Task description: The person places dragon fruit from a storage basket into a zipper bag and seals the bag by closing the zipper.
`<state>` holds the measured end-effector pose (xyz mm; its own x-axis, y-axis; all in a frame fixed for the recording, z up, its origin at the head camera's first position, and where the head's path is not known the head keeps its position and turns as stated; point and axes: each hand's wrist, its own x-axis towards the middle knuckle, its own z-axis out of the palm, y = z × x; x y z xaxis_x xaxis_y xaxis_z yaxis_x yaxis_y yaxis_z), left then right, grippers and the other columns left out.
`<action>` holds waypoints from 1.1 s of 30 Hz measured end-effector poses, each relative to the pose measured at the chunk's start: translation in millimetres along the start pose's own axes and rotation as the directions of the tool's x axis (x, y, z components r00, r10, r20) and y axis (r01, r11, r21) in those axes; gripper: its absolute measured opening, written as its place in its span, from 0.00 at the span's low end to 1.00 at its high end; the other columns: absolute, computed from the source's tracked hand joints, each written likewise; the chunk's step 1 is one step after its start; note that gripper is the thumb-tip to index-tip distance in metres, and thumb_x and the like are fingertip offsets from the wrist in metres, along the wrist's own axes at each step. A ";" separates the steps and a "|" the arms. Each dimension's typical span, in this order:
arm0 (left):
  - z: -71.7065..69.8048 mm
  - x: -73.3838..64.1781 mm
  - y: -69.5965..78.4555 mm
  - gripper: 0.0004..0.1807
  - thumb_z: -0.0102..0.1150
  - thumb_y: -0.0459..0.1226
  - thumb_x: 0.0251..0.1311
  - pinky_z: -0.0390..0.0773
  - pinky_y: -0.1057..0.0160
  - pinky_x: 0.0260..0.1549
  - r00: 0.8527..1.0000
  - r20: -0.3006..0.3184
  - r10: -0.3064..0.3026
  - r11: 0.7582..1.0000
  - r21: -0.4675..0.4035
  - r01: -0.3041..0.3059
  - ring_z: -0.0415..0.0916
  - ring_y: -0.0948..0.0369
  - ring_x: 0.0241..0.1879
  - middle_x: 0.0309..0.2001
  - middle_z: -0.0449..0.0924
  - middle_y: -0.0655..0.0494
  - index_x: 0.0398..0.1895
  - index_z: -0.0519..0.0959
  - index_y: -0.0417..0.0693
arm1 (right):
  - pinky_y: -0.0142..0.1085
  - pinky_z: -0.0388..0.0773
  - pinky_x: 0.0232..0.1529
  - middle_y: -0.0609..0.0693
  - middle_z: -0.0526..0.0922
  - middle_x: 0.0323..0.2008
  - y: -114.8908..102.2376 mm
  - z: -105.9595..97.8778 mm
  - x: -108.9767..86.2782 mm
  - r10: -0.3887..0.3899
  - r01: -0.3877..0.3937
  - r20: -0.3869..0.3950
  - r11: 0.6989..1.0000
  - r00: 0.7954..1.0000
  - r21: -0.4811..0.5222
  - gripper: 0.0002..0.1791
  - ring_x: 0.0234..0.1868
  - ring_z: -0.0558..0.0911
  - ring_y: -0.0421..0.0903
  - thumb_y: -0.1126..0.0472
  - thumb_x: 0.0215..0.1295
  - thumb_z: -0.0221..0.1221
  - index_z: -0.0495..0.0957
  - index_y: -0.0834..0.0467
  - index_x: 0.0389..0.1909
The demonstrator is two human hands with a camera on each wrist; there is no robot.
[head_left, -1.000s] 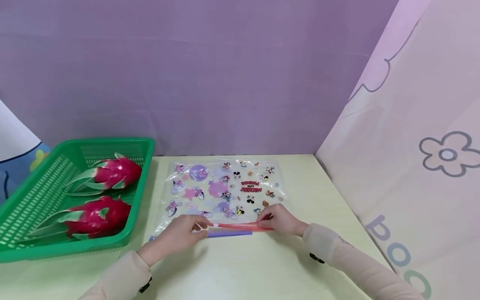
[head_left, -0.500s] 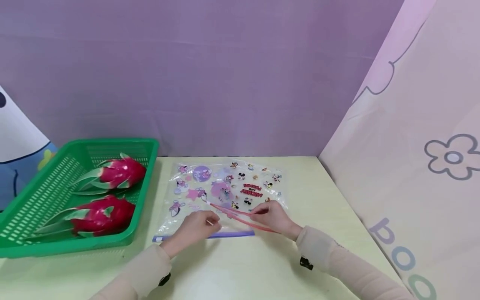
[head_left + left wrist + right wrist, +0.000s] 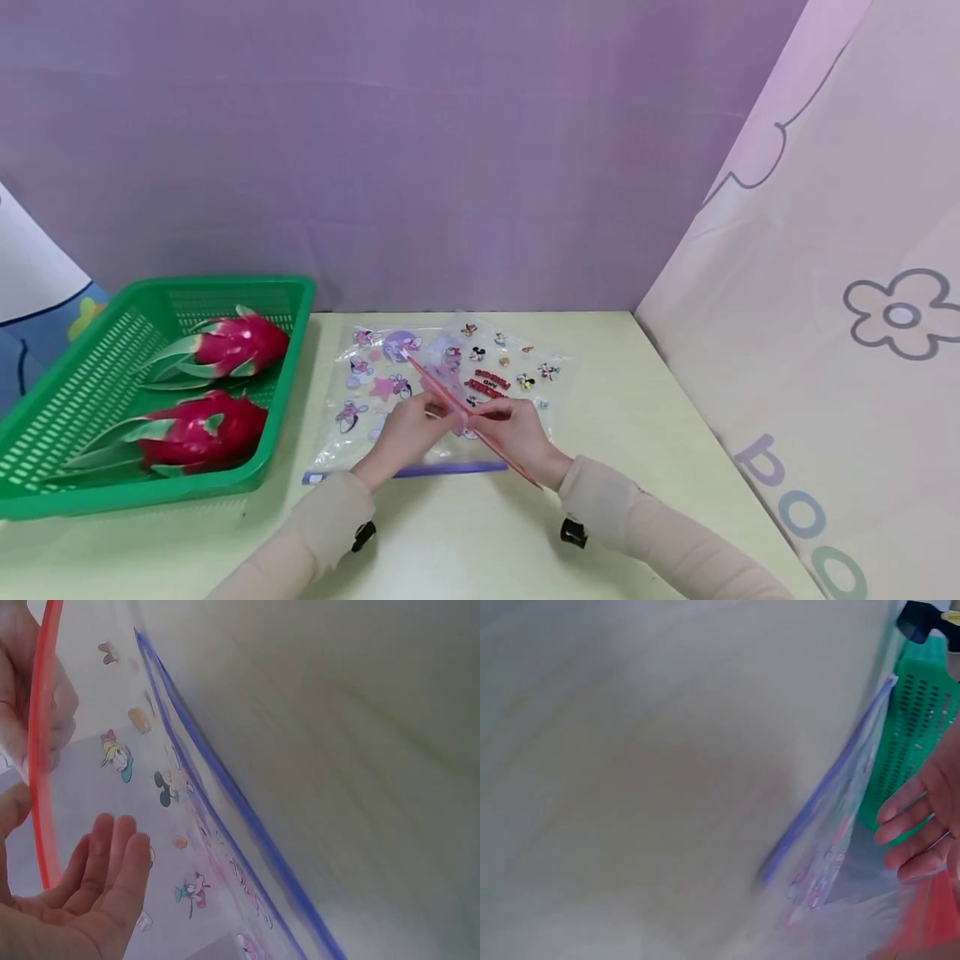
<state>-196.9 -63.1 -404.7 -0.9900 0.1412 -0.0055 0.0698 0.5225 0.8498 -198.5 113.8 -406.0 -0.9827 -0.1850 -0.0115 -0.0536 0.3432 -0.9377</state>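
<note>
A clear zip bag with a red zip strip (image 3: 427, 379) and cartoon prints is raised at its mouth, the strip slanting in the head view. My right hand (image 3: 521, 435) pinches this strip near its middle. Right beside it, my left hand (image 3: 405, 433) has thumb and forefinger at the same strip, its other fingers (image 3: 112, 855) loosely extended in the left wrist view. Under it, a second clear zip bag with a purple zip strip (image 3: 450, 468) lies flat on the table, pink and purple cartoons showing through.
A green plastic basket (image 3: 288, 375) stands at the left with two dragon fruits in it, one dragon fruit (image 3: 240, 343) behind the other dragon fruit (image 3: 206, 432). A purple cloth wall (image 3: 465, 167) closes off the back, and a printed pink cloth (image 3: 787, 333) the right side.
The red zip strip has swung from level to a steep slant. My left hand left the strip, then moved right to it again, and both hands came together.
</note>
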 end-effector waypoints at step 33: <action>2.8 11.3 2.5 0.08 0.59 0.29 0.52 0.77 0.68 0.27 0.951 -0.136 -0.278 0.814 -0.559 0.158 0.73 0.65 0.24 0.29 0.73 0.53 0.34 0.71 0.37 | 0.26 0.75 0.25 0.50 0.83 0.26 -48.3 -22.6 34.7 -0.333 0.288 0.015 0.792 0.943 -0.538 0.04 0.24 0.77 0.38 0.67 0.52 0.64 0.84 0.59 0.30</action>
<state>-207.6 -57.9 -404.1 -0.9774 -0.1258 -0.1698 -0.1683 -0.0219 0.9855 -234.0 111.6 -353.3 -0.9062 -0.3021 0.2959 -0.4208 0.7139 -0.5597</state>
